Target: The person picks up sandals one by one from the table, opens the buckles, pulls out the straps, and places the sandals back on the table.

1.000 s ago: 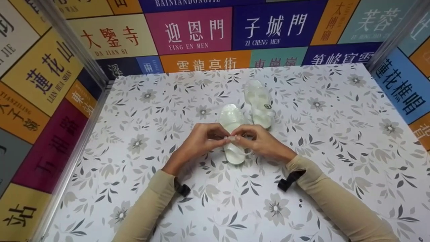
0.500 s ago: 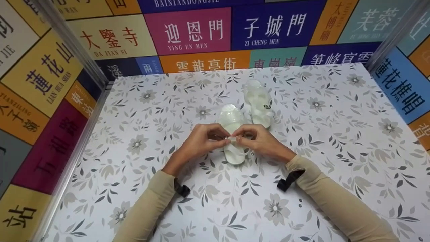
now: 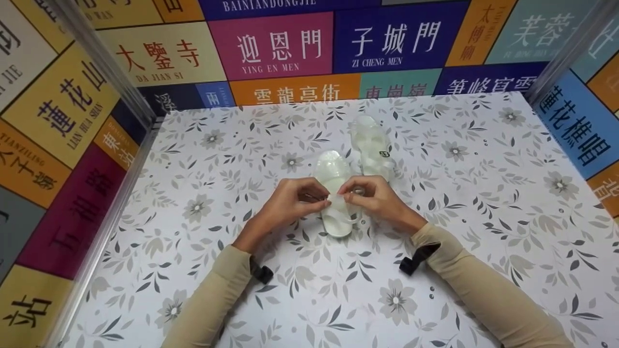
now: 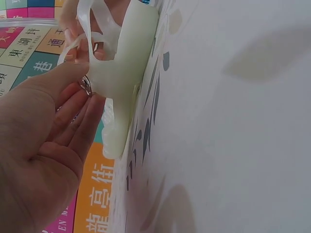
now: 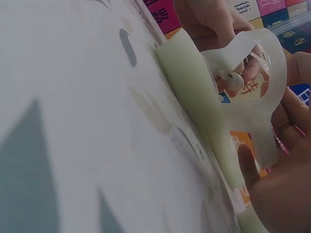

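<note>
A pale, translucent sandal lies on the table between my hands, toe pointing away. My left hand pinches a strap at its left side. In the left wrist view, a small silver metal piece shows at those fingers; whether it is a buckle cannot be told. My right hand pinches the strap from the other side, its thumb and index finger close to the left fingertips. The right wrist view shows a small round stud by the left fingers. The fingers partly hide the strap ends.
A second matching sandal with a small dark label lies farther back and to the right, its heel near my right hand. The white table has a leaf-and-flower print. Colourful lettered panels stand behind and at both sides.
My right hand's fingertips have shifted slightly up and to the right, opening a small gap from the left fingertips. The left hand and both sandals stay nearly where they were.
</note>
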`<state>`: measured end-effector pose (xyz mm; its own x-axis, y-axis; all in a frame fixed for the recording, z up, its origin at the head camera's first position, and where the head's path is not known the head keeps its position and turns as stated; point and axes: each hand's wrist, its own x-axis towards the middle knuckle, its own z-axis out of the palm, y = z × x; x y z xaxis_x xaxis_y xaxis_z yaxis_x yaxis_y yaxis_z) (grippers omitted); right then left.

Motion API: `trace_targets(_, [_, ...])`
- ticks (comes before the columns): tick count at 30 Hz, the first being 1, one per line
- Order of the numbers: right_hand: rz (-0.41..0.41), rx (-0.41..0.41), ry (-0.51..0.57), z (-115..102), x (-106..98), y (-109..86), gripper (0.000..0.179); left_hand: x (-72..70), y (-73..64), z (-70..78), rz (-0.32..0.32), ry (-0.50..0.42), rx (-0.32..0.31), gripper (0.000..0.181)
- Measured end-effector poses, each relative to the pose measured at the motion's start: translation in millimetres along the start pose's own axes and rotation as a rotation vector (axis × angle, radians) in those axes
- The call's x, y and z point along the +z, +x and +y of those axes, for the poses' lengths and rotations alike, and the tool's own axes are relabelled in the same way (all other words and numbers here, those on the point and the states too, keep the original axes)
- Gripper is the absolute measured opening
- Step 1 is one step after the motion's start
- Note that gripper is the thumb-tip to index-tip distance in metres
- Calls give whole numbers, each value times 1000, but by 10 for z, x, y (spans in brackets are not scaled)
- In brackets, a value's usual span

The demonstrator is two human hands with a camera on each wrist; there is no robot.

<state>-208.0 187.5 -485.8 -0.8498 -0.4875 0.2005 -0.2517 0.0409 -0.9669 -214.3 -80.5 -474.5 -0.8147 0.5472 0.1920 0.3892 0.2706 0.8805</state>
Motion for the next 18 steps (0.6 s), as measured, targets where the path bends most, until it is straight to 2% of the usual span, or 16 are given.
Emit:
trace_targets(8, [24,16,-28,9,20,10,21,6,1,-1,-3,18,3,18])
trace_targets(15, [94,-2,78,26,11,17,36,-35,-18,-55,-23,-25,-12,23])
trace_targets(18, [133,-11,118,48,8,15,40,-66,-34,-80,-9,-53,-28,20])
